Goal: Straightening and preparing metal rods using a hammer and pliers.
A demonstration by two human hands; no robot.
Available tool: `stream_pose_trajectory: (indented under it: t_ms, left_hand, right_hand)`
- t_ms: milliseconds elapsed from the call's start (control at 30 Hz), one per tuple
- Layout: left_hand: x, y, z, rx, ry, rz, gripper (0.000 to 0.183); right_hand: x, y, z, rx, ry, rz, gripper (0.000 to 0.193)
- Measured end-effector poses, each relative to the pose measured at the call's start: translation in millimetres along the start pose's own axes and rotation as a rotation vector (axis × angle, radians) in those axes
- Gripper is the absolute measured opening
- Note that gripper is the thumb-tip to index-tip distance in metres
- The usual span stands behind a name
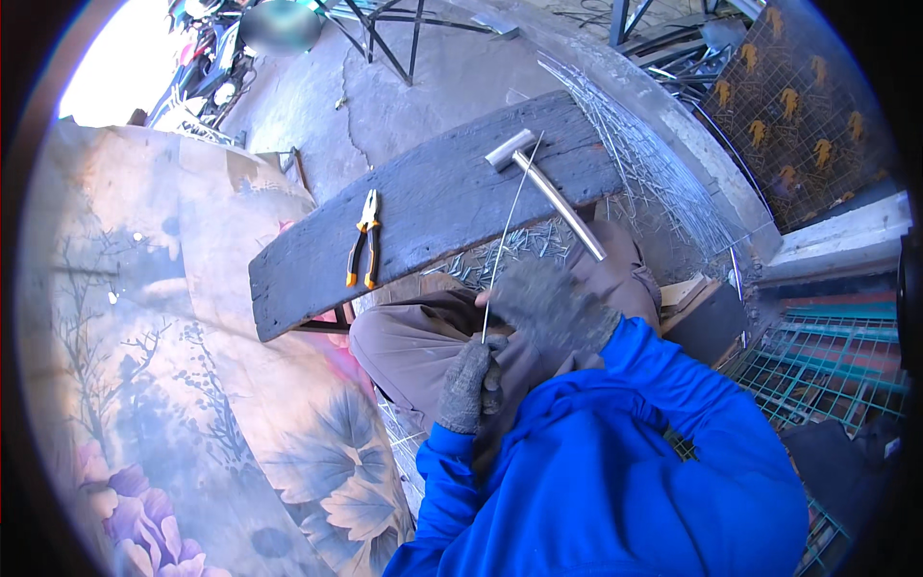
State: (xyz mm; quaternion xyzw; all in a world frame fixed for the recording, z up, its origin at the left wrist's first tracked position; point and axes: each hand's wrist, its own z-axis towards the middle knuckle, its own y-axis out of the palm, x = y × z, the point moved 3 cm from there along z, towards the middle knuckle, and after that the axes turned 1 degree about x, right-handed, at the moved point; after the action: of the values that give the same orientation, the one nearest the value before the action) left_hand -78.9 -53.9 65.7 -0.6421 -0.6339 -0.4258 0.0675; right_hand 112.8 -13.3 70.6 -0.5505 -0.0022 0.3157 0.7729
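- The left hand [469, 387], in a grey knit glove, has its fingers curled together, pinching the lower end of a thin metal rod [505, 236].
- The right hand [550, 303], in a grey glove, is motion-blurred just beside the rod; I cannot tell whether its fingers are spread or pressed together.
- The rod slants up from the left hand over the lap, crosses above the bench's near edge in this view, and ends by the hammer head.
- Below the hands are the person's grey-brown trousers [404, 337]; blue sleeves [673, 380] cover both arms.
- On the dark wooden bench [437, 188], the hammer [558, 200] lies toward the right end, its metal handle jutting past the near edge.
- Pliers [363, 240] with orange-and-black handles lie nearer the left end, handles toward the near edge, nose toward the far edge.
- Short metal pieces [519, 248] litter the floor beyond the near edge.
- Long thin rods [663, 183] lie bunched off the right end.
- A flower-patterned sheet [221, 356] spreads off the left end.
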Motion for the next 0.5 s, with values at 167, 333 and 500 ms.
stream_pose_trajectory:
  t_ms: [167,333,500]
  left_hand:
    - [7.1,-6.9,-5.6,0.127,0.383,0.553,0.027]
    - [10.0,-13.5,-35.2,0.255,0.247,0.399,0.027]
    - [22.6,-28.6,-38.3,0.384,0.315,0.514,0.031]
  right_hand:
    - [80.1,-6.7,-18.6,0.264,0.437,-0.239,0.038]
    - [125.0,25.7,-53.4,0.084,0.798,-0.028,0.055]
    - [105.4,33.7,-42.6,0.158,0.796,0.235,0.06]
